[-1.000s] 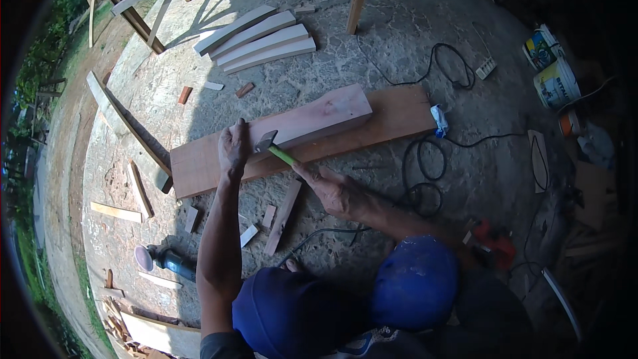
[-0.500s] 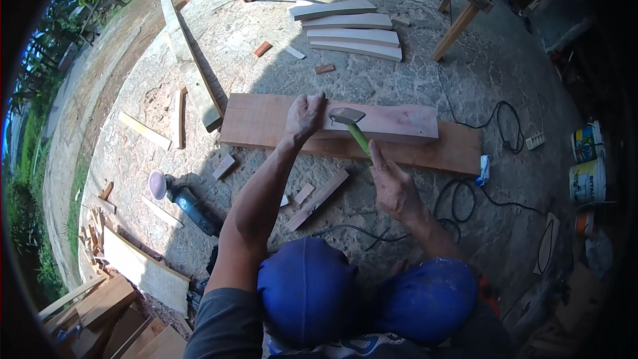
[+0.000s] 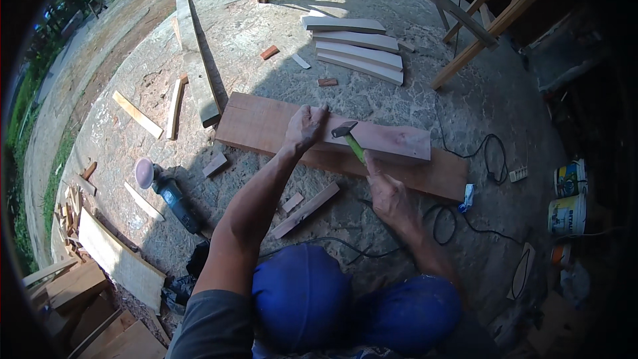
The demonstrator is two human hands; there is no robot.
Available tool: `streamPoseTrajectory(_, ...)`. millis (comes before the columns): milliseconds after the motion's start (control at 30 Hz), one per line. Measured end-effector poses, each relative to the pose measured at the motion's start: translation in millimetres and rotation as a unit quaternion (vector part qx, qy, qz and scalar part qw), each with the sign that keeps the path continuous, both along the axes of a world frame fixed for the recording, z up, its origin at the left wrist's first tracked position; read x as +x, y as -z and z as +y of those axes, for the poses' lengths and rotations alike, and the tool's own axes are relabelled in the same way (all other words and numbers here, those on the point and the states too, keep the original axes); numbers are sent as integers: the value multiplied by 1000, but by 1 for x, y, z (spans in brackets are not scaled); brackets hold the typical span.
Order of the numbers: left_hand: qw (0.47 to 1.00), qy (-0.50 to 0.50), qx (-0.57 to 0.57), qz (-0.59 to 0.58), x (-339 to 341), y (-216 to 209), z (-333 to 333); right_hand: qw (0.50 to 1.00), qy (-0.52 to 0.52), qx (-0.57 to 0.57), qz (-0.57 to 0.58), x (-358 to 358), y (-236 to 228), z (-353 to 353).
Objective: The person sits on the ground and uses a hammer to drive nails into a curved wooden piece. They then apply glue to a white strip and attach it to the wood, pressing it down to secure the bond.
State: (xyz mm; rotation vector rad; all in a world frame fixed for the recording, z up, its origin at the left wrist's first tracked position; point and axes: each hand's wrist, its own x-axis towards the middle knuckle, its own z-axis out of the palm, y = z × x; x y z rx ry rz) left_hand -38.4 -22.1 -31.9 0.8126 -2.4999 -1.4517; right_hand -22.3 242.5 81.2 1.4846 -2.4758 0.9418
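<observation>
A thick, reddish plank [image 3: 249, 116] lies on the concrete floor in front of me. On it rests a shorter wooden block [image 3: 405, 143] with a curved upper edge. My left hand [image 3: 306, 126] is closed round the block's left end, though its fingertips are partly hidden. In my right hand [image 3: 388, 194] is a hammer [image 3: 356, 147] with a green handle, the index finger stretched along it. The hammer's head is over the block's face, just right of my left hand; whether it touches the wood I cannot tell.
An angle grinder [image 3: 174, 201] with a round pad lies at the left. Several curved pale boards [image 3: 359, 41] are beyond the plank, near a wooden frame [image 3: 465, 65]. A black cable [image 3: 435, 216] loops over the floor at the right, towards buckets [image 3: 567, 214]. Offcuts [image 3: 307, 209] lie closer in.
My view has shifted slightly, moving the surroundings in the picture. The hammer's head has turned a little over the block. Both hands keep their holds.
</observation>
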Motion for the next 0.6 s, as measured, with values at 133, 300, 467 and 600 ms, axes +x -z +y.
streamPoseTrajectory(133, 997, -20, 51, 55, -19, -8, -13, 996, 40, -72, -34, 5, -28, -6)
streamPoseTrajectory(300, 993, -2, 85, 79, -21, -13, -3, 997, 16, -77, -16, 0, -34, 11)
streamPoseTrajectory(467, 997, -30, 30, 58, -14, -1, -17, 968, -17, -251, 2, 12, -54, 14)
streamPoseTrajectory(600, 995, -11, 80, 52, -27, -8, -10, 996, -8, 37, -76, -12, 2, -1)
